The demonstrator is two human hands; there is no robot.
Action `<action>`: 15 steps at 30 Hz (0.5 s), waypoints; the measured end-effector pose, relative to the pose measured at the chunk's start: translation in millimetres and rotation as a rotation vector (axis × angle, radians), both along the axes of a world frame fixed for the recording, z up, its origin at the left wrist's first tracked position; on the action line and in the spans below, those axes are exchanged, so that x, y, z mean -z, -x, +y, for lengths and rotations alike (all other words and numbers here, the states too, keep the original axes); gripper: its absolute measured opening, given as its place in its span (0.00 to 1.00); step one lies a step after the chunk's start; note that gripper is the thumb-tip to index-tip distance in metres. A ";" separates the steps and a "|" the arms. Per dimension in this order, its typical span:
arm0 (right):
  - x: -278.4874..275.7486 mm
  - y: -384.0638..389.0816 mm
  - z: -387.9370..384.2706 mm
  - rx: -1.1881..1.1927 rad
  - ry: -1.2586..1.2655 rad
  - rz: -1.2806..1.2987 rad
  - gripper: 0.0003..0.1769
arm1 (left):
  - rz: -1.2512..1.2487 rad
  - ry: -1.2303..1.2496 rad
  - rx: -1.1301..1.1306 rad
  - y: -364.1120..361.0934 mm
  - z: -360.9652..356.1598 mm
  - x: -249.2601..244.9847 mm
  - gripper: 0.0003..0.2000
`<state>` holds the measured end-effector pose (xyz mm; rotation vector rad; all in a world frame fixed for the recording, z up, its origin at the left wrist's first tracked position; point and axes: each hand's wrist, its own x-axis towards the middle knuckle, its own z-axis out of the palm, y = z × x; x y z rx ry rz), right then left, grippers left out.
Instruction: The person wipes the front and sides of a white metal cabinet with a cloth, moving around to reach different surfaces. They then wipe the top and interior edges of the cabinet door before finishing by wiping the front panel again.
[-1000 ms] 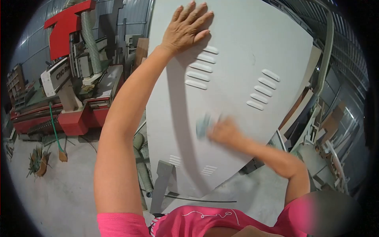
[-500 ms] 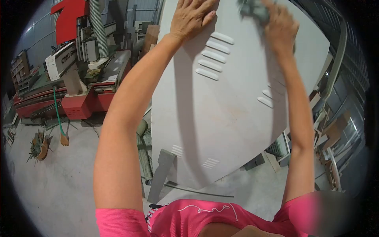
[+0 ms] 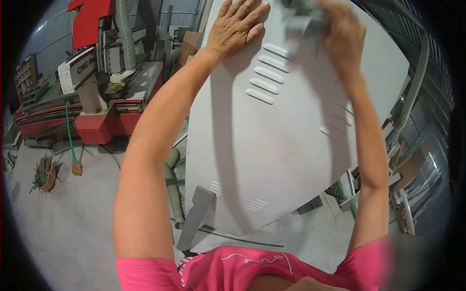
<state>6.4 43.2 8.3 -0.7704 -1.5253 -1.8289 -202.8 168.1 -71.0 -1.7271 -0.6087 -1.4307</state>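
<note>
While your left hand point(image 3: 236, 26) stays spread flat near the top of the upright grey cabinet point(image 3: 272, 145), your right hand point(image 3: 342, 36), clenched around a cloth point(image 3: 297, 12), has swept from mid-panel to the top edge, so wiping reaches there

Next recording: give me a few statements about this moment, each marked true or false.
1. The left hand lies flat on the white louvred metal panel. True.
2. The right hand is empty. False: it grips a grey-green cloth near the panel's top.
3. A red CNC machine stands on the person's left. True.
4. The panel lies flat on the floor. False: it stands up from the floor.
</note>
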 end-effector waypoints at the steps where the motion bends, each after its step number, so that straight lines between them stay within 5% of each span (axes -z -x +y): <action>1: -22.8 16.9 -4.6 -0.071 0.027 0.060 0.23 | 0.001 0.000 -0.008 1.9 -1.1 1.6 0.27; 4: -30.0 29.2 30.1 -0.048 -0.061 0.120 0.20 | -0.068 0.025 -0.004 8.5 3.3 6.6 0.27; 5: -15.3 30.0 43.6 0.097 0.083 0.157 0.24 | -0.059 0.028 0.032 12.8 9.6 6.8 0.27; 6: 22.0 46.9 33.9 -0.035 0.191 0.034 0.21 | -0.050 0.031 0.070 18.2 13.5 6.0 0.27; 8: 129.0 60.0 35.7 0.126 0.376 -0.217 0.17 | 0.013 -0.005 0.016 38.7 13.2 0.3 0.26; 9: 187.5 53.9 31.6 -0.103 0.457 -0.415 0.13 | 0.084 -0.054 0.010 47.3 15.4 -2.7 0.25; 12: 323.2 21.0 10.7 -0.163 1.103 -0.644 0.10 | 0.212 -0.110 -0.061 67.9 5.3 -11.0 0.24; 14: 287.7 31.3 14.6 -0.285 0.928 -0.545 0.11 | 0.275 -0.111 -0.073 73.4 6.8 -15.7 0.24; 15: 234.0 49.9 12.3 -0.071 0.904 -0.502 0.12 | 0.266 -0.137 -0.135 74.5 5.9 -15.3 0.23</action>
